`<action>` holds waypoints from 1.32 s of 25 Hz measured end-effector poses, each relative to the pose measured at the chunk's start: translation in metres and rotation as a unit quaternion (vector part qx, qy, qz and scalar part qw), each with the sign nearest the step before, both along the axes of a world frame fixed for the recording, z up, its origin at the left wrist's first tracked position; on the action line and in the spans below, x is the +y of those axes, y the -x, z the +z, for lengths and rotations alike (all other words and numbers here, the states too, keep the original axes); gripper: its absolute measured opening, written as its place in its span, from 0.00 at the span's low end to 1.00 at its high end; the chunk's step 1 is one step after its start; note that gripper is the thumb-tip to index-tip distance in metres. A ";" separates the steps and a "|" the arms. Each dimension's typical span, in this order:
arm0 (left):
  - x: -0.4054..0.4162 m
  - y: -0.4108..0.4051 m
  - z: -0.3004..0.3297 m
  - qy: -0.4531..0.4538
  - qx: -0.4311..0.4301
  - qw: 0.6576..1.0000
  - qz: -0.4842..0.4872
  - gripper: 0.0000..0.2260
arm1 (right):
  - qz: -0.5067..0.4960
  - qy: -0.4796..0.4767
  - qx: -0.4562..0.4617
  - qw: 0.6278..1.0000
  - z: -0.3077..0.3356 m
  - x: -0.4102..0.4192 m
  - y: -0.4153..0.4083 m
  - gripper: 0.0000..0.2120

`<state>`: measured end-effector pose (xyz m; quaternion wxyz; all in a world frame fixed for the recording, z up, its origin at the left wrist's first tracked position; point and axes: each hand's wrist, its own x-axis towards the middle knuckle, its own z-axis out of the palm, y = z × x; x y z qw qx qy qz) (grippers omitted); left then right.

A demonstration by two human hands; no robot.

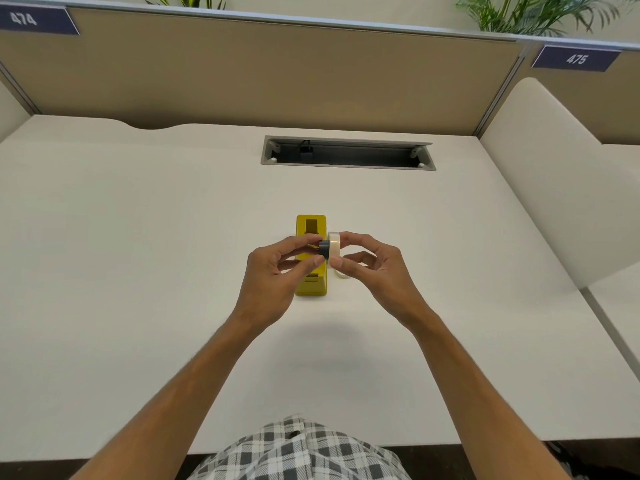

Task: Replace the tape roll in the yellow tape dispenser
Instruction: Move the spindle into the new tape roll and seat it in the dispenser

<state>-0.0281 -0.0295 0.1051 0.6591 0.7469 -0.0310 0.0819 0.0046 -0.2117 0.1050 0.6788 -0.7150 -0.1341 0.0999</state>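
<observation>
One yellow tape dispenser [311, 230] stands upright on the white desk [138, 237], its roll bay open at the top. Above it, one clear tape roll [334, 244] is pinched by the right hand [372, 268], while the left hand [277, 271] pinches one black hub [324, 249] held against the roll's side. A second clear roll [343, 274] lies on the desk just right of the dispenser. One open cable tray [348, 155] is set into the desk farther back.

- dispenser [311, 233] — yellow, glossy plastic
- core [324, 249] — black, matt plastic
- tape [334, 245] — translucent, smooth, slightly shiny
- desk [138, 271] — smooth, matt white
- partition [277, 71] — beige cloth
- shirt [298, 452] — checked cloth
</observation>
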 end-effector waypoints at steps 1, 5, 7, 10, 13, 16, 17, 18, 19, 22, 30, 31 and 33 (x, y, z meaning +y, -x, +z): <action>0.000 0.000 0.000 -0.007 -0.004 1.000 0.002 0.13 | 0.000 0.004 -0.002 1.000 0.000 0.000 0.000 0.16; 0.000 0.000 -0.001 0.003 -0.005 1.000 0.002 0.13 | -0.006 0.014 -0.010 1.000 0.003 0.003 0.001 0.17; -0.001 0.000 -0.002 0.013 -0.009 1.000 -0.004 0.13 | -0.012 0.024 -0.013 1.000 0.004 0.004 0.002 0.18; -0.001 0.001 -0.002 0.035 -0.019 0.999 -0.013 0.13 | -0.006 0.027 -0.005 1.000 0.005 0.005 0.004 0.23; -0.001 0.001 -0.002 0.044 -0.024 0.999 -0.014 0.13 | -0.049 0.075 -0.047 0.995 0.009 0.009 0.009 0.33; -0.001 0.000 -0.001 0.048 -0.026 0.998 -0.007 0.12 | -0.159 0.144 -0.166 0.963 0.013 0.015 0.017 0.27; -0.001 0.000 -0.002 0.048 -0.029 0.998 -0.006 0.12 | -0.189 0.176 -0.206 0.944 0.015 0.018 0.020 0.24; -0.001 -0.001 -0.003 0.049 -0.033 0.998 -0.005 0.12 | -0.216 0.215 -0.241 0.921 0.016 0.021 0.023 0.22; -0.001 -0.002 -0.004 0.050 -0.036 0.998 -0.005 0.12 | -0.238 0.250 -0.269 0.899 0.016 0.024 0.025 0.21; -0.001 -0.003 -0.007 0.041 -0.040 0.998 -0.001 0.12 | -0.275 0.303 -0.293 0.864 0.018 0.032 0.028 0.18; -0.007 -0.001 -0.003 -0.116 -0.116 0.986 0.026 0.23 | -0.305 0.321 -0.268 0.856 0.024 0.040 0.030 0.11; -0.007 -0.002 -0.003 -0.130 -0.112 0.985 0.026 0.27 | -0.304 0.317 -0.268 0.857 0.025 0.041 0.030 0.11; -0.008 -0.002 -0.004 -0.108 -0.090 0.990 0.023 0.27 | -0.296 0.313 -0.269 0.861 0.023 0.043 0.031 0.10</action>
